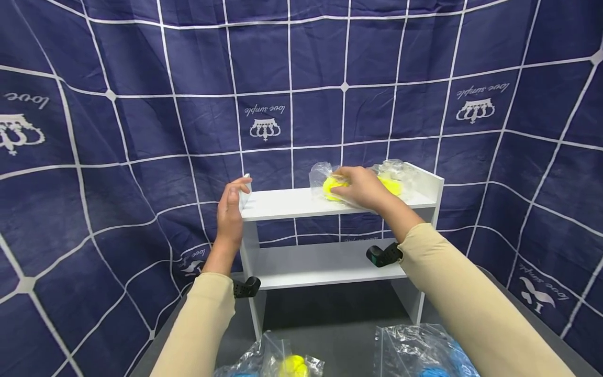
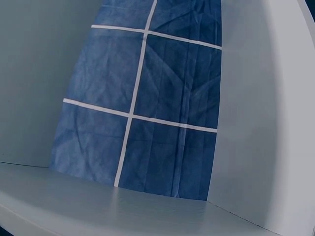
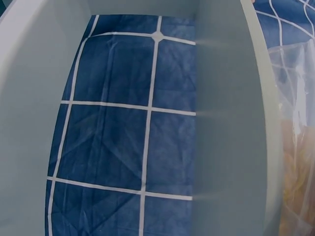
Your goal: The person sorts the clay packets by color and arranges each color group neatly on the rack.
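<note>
A white two-tier shelf [image 1: 282, 203] stands in the middle of the head view. My left hand [image 1: 229, 212] is at its left side panel, with the fingers bent over the panel's upper edge. On the top board, toward the right, my right hand [image 1: 360, 187] grips a clear plastic bag with a soft-looking yellow item [image 1: 331, 188] inside. Just behind that hand lies another bagged yellow item [image 1: 391, 185], partly covered. In the right wrist view, clear plastic [image 3: 298, 88] shows along the right border. The left wrist view shows only shelf boards [image 2: 251, 113] and cloth.
Nearest me, clear bags with blue and yellow items [image 1: 294, 365] lie at the bottom, and another bag with blue items [image 1: 433, 370] lies to the right. The lower board [image 1: 325, 264] sits beneath. A navy gridded curtain [image 1: 315, 57] surrounds the shelf.
</note>
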Demonstrator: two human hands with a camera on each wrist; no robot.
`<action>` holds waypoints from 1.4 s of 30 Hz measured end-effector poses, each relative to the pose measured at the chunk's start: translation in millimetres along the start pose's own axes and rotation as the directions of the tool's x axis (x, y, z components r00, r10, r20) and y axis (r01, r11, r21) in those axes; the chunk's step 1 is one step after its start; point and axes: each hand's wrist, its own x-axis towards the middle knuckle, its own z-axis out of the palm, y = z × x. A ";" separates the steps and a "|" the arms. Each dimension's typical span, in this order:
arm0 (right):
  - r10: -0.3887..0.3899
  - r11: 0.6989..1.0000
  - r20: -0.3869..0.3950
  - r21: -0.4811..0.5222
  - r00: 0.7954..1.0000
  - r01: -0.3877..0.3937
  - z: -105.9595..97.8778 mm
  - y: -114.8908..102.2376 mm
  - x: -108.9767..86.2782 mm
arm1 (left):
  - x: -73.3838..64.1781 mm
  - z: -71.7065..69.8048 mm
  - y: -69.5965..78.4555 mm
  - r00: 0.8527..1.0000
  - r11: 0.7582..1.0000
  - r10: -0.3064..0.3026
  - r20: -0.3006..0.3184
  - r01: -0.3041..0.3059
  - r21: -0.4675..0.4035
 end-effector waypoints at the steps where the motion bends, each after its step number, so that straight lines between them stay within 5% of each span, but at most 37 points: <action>1: 0.004 1.000 0.001 -0.005 1.000 -0.004 -0.8 0.1 -0.6 | 0.3 0.5 0.0 1.000 1.000 0.004 0.001 -0.004 0.000; 14: -0.016 0.999 -0.125 0.047 0.992 0.022 -13.5 -7.6 -10.7 | -1.0 2.2 10.1 1.000 1.000 -0.023 -0.006 0.023 0.003; 21: -0.116 0.984 -0.289 0.099 0.950 0.150 -31.0 -11.5 -25.9 | -4.1 4.3 34.1 0.999 0.999 -0.035 0.000 0.035 -0.004; 30: -0.151 0.966 -0.342 0.147 0.928 0.211 -38.4 -5.0 -63.4 | -3.0 5.3 38.8 1.000 1.000 -0.031 -0.001 0.031 0.005; 33: -0.218 0.948 -0.372 0.138 0.902 0.286 -37.2 -2.9 -80.8 | -2.3 5.1 36.5 1.000 1.000 -0.023 0.001 0.023 0.007; 39: -0.388 0.877 -0.439 0.095 0.810 0.471 -30.2 1.4 -116.6 | 1.4 3.6 9.0 1.000 1.000 -0.013 -0.010 0.013 -0.025; 42: -0.408 0.856 -0.446 0.117 0.797 0.504 -24.1 10.3 -134.6 | 2.4 3.1 0.2 1.000 0.999 -0.009 -0.016 0.009 -0.040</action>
